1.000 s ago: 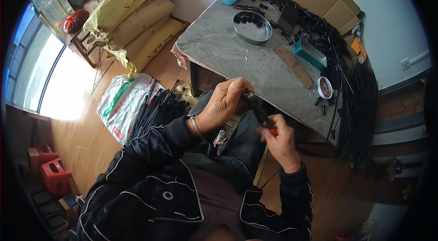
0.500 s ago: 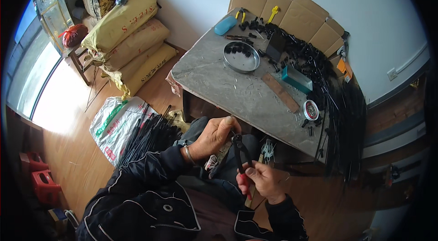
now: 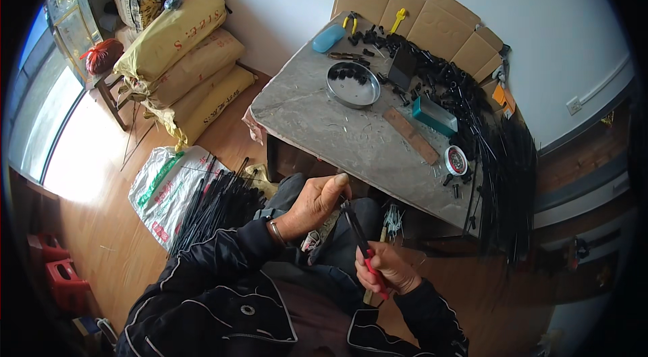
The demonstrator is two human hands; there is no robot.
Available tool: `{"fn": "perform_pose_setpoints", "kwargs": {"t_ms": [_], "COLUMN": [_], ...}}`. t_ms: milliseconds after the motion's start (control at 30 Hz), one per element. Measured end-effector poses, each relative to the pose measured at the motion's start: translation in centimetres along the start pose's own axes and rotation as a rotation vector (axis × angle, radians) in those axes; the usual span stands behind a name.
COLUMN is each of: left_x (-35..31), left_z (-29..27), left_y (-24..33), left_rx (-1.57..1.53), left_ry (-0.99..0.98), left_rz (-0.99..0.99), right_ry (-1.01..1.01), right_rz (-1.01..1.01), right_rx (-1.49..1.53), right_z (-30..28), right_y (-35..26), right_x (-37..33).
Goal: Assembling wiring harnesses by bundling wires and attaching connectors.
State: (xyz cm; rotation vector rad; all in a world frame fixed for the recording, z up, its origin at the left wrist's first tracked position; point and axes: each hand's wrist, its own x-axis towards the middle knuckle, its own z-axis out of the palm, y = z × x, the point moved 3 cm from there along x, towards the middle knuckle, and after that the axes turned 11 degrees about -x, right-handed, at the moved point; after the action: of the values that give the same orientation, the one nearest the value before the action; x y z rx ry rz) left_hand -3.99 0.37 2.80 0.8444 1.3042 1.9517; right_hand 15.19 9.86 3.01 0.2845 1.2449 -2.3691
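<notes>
a grey table (image 3: 304, 110). on its near side, red-handled pliers (image 3: 356, 227) slant up toward it, the grip of the right hand (image 3: 386, 265) wrapped round their handles. nearer the table's edge, the left hand (image 3: 316, 203) pinches a small piece (image 3: 345, 198), too tiny to identify. a steady pinch, with the pliers held square to the piece, should serve best.

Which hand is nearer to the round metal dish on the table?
Left. The left hand is below and slightly left of the dish in the picture; the right hand, holding pliers, is lower and farther right.
</notes>
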Motion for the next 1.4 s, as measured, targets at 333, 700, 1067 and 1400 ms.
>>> {"fn": "perform_pose_setpoints", "kwargs": {"t_ms": [333,700,1067,1400], "left_x": [-0.1,-0.5,0.0,0.0], "left_z": [0.3,1.2,1.1,1.3], "left_y": [1.0,0.2,0.0,-0.2], "left_rx": [0.037,-0.006,-0.002,0.020], "left_ry": [-0.051,-0.128,-0.223,-0.227], "left_rz": [-0.138,-0.156,-0.266,-0.290], "right_ry": [0.592,0.209,0.137,0.125], "right_rz": [-0.097,0.087,0.141,0.120], "right_rx": [-1.260,-0.353,-0.389,-0.384], "right_z": [1.3,2.5,1.0,0.5], "right_y": [-4.0,-2.8,-2.4,-0.5], "right_x": [-0.3,-0.3,-0.5,0.5]}}
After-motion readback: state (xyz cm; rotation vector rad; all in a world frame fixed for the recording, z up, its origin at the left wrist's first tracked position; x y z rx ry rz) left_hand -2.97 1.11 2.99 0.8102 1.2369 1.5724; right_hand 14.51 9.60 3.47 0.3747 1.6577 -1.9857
